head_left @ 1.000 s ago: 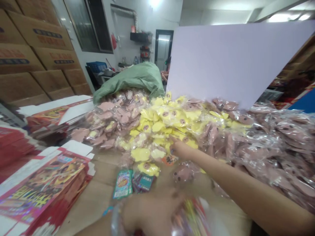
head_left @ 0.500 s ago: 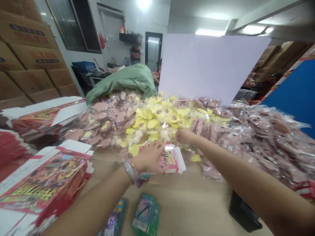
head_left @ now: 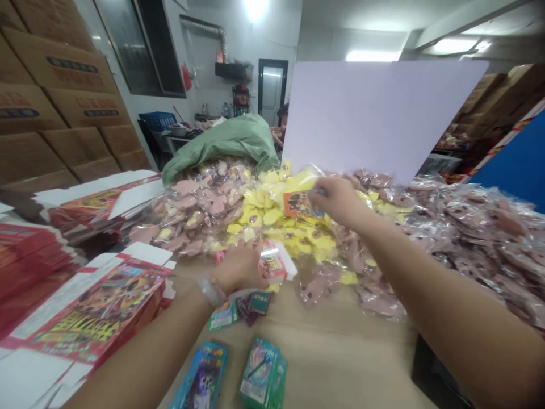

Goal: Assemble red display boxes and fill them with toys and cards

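My left hand is closed over a small red printed box near the middle of the table. The box lies on its side with a white end flap open to the right. Further away, my right hand pinches a clear plastic packet raised over the heap; yellow shows in it. An orange printed card hangs at the same fingers; whether it is inside the packet is blurred. Below them spreads a pile of wrapped yellow pieces. Some small cards lie just under my left wrist.
Wrapped pink pieces heap up at right, more at left by a green sack. Flattened printed boxes are stacked at left. Green card packs and blue packs lie in front. A black container stands front right.
My right hand has risen away from the box and now holds a clear packet with an orange card. My left hand and the box have shifted slightly left in view.
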Demonstrator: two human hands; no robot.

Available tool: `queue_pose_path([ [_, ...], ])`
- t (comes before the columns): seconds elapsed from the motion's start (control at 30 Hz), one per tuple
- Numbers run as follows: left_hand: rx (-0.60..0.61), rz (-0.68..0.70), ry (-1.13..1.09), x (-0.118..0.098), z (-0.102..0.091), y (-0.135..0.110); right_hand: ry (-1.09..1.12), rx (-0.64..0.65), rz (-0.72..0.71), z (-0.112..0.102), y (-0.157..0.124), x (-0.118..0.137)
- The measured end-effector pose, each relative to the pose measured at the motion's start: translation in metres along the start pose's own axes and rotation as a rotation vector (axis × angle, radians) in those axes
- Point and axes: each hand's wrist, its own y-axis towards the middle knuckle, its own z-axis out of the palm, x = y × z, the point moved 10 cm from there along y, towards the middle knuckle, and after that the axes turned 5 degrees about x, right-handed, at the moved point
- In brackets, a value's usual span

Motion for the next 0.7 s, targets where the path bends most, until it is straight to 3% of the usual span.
queue_pose_path([
  [0.07, -0.134, 0.046, -0.034, -0.015, -0.009, -0.018, 0.267, -0.028, 0.121, 0.007, -0.044, -0.043],
  [0.1, -0.202, 0.071, -0.063, -0.024, -0.011, -0.028, 0.530, -0.034, 0.196, 0.020, -0.070, -0.066],
  [0.2, -0.320, 0.136, -0.156, -0.049, -0.002, -0.052, 1.130, 0.025, 0.468, 0.080, -0.148, -0.115],
  [0.27, -0.319, 0.192, -0.183, -0.068, 0.011, -0.060, 1.189, 0.074, 0.565, 0.105, -0.187, -0.126],
  [0.37, -0.277, 0.280, -0.181, -0.103, 0.026, -0.065, 0.849, 0.035, 0.530, 0.092, -0.215, -0.128],
  [0.47, -0.239, 0.385, -0.181, -0.143, 0.033, -0.071, 0.565, 0.082, 0.392, 0.072, -0.223, -0.107],
  [0.53, -0.233, 0.440, -0.204, -0.167, 0.036, -0.076, 0.682, 0.240, 0.318, 0.078, -0.229, -0.089],
  [0.6, -0.273, 0.416, -0.244, -0.179, 0.036, -0.082, 0.960, 0.367, 0.297, 0.082, -0.242, -0.073],
  [0.7, -0.347, 0.306, -0.327, -0.186, 0.039, -0.093, 1.190, 0.319, 0.332, 0.072, -0.264, -0.066],
])
